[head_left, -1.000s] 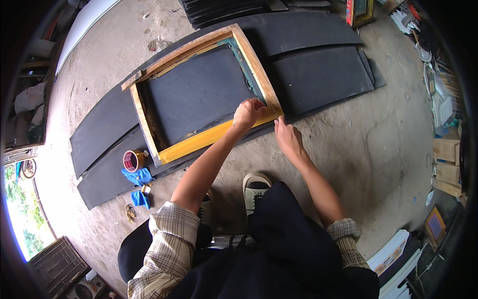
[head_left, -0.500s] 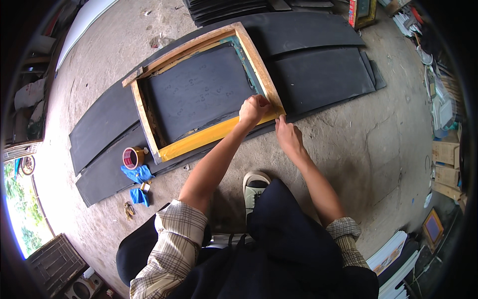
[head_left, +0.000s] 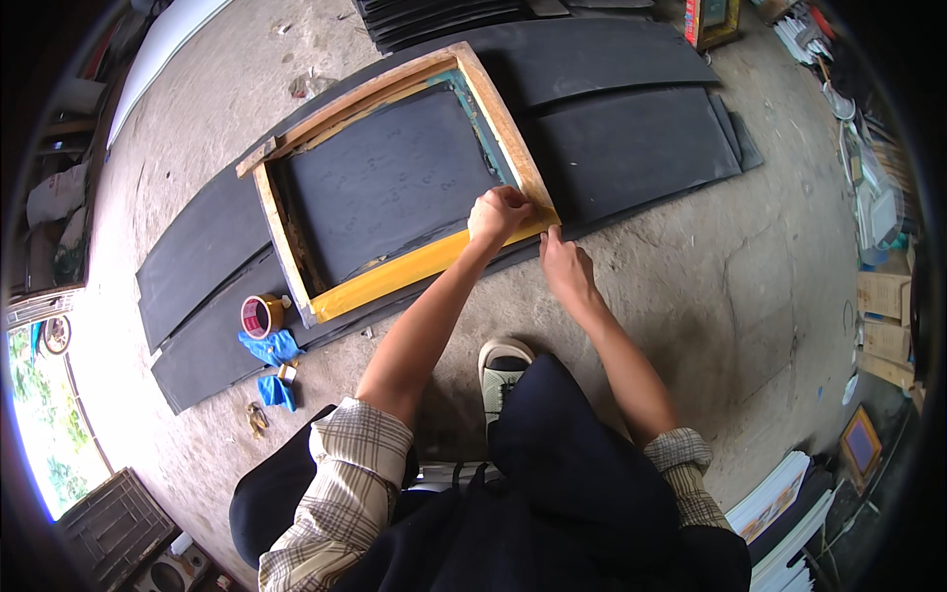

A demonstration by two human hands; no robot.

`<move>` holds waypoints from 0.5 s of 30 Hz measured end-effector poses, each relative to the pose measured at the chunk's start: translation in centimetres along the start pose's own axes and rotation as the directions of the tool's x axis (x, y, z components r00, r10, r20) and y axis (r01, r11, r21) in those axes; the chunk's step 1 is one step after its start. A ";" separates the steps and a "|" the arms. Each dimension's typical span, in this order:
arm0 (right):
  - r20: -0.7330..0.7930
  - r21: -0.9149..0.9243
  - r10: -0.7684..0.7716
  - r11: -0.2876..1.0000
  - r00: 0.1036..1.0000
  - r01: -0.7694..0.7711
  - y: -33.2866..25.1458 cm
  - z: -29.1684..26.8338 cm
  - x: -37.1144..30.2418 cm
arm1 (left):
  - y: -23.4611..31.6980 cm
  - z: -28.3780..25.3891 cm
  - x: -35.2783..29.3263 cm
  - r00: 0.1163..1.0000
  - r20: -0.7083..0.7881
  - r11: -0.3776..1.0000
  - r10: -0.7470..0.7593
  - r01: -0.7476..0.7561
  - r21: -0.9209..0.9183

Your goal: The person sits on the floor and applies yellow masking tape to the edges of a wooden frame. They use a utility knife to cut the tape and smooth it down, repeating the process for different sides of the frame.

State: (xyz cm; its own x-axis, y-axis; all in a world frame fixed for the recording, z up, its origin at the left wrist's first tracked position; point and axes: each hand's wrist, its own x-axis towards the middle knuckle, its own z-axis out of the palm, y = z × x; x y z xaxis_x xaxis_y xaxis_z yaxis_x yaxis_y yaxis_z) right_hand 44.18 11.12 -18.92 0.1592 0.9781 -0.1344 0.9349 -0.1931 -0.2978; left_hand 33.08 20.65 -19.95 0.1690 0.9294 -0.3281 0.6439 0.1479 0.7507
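Yellow tape (head_left: 414, 267) runs along the near side of a wooden frame (head_left: 504, 128), which lies flat on overlapping dark sheets (head_left: 631, 148) spread over the concrete floor (head_left: 681, 296). Both hands are at the frame's near right corner, close to each other but apart: the left hand (head_left: 498, 214) bends over the inner side with its fingers curled in, while the right hand (head_left: 568, 264) has its fingertips at the outer edge, where the strip ends. Whether either one pinches a bit of tape there, I cannot tell, since the knuckles hide the contact.

The step in hand looks like securing the strip's end at this corner, as the rest appears laid down from the near left corner up to the hands. As I judge it, the next move calls for firm, even fingertip pressure, one hand steadying the wood and the other smoothing the end down over the edge; a crease or a lifted end would be the likely trouble. The tape roll (head_left: 278, 312) rests near the frame's near left corner, beside a crumpled blue piece (head_left: 271, 348), well apart from both hands
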 end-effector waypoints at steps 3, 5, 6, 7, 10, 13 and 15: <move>0.018 0.020 0.015 1.000 1.000 -0.015 0.0 -0.1 0.1 | 0.3 0.0 -0.2 0.999 -0.011 1.000 -0.030 0.030 -0.009; 0.042 0.044 0.030 0.999 0.999 -0.032 0.0 -0.2 0.1 | 0.5 -0.1 -0.3 0.999 -0.014 0.999 -0.041 0.041 -0.002; 0.050 0.050 0.037 0.998 0.998 -0.040 -0.1 -0.2 0.2 | 0.5 -0.1 -0.3 0.999 -0.012 0.999 -0.046 0.046 -0.001; 0.059 0.056 0.044 0.997 0.997 -0.047 -0.1 -0.2 0.2 | 0.5 -0.1 -0.3 0.999 -0.010 0.999 -0.051 0.051 -0.001; 0.062 0.058 0.048 0.997 0.997 -0.052 -0.1 -0.2 0.1 | 0.6 -0.1 -0.1 0.998 0.008 0.998 -0.067 0.067 -0.008; 0.080 0.059 0.052 0.997 0.995 -0.057 -0.1 -0.1 -0.4 | 0.0 0.1 0.2 0.998 0.025 0.998 -0.065 0.066 -0.025; 0.083 0.075 0.054 0.995 0.995 -0.060 -0.1 -0.3 -0.7 | -0.2 0.1 0.5 0.998 0.028 0.998 -0.048 0.049 -0.030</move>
State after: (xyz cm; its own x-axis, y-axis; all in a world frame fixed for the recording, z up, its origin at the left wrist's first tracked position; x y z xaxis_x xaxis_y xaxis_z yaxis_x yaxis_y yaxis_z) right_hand 44.06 10.50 -18.53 0.1824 0.9563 -0.2285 0.8971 -0.2569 -0.3594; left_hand 33.10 21.01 -20.33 0.1582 0.9115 -0.3796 0.6288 0.2034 0.7505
